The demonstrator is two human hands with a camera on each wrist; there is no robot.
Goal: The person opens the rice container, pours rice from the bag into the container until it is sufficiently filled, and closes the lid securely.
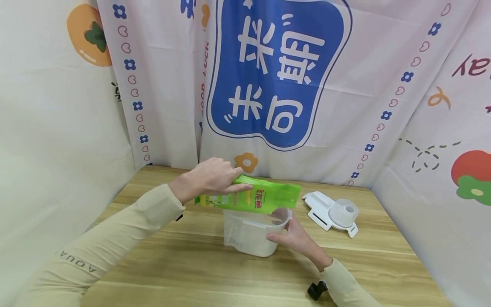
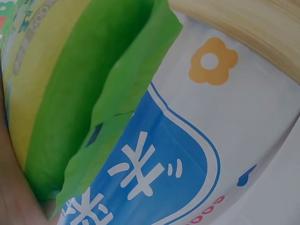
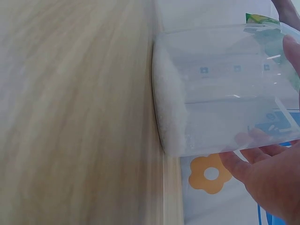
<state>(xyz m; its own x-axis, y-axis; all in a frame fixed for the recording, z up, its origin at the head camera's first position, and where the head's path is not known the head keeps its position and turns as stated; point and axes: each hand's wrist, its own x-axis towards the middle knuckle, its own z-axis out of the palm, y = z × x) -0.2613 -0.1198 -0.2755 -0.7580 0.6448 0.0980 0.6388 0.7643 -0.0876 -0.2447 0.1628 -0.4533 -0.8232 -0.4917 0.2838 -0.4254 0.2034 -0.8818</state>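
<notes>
My left hand (image 1: 212,177) grips a green and yellow printed plastic bag (image 1: 268,196), held sideways over a clear plastic container (image 1: 249,238). In the left wrist view, the green bag (image 2: 70,93) fills the left side, with the edge of my palm against it. My right hand (image 1: 295,236) holds the container at its right side near the rim, thumb in front and fingers behind. Seen from the right wrist, a layer of white grains (image 3: 171,103) lies in the bottom of the container, which stands on the table.
To the right of the container lies a white lid (image 1: 320,204) with a translucent cup (image 1: 344,212) on it. The wooden table (image 1: 184,264) ends at the back against a printed curtain (image 1: 172,106). More printed cloth hangs at both sides.
</notes>
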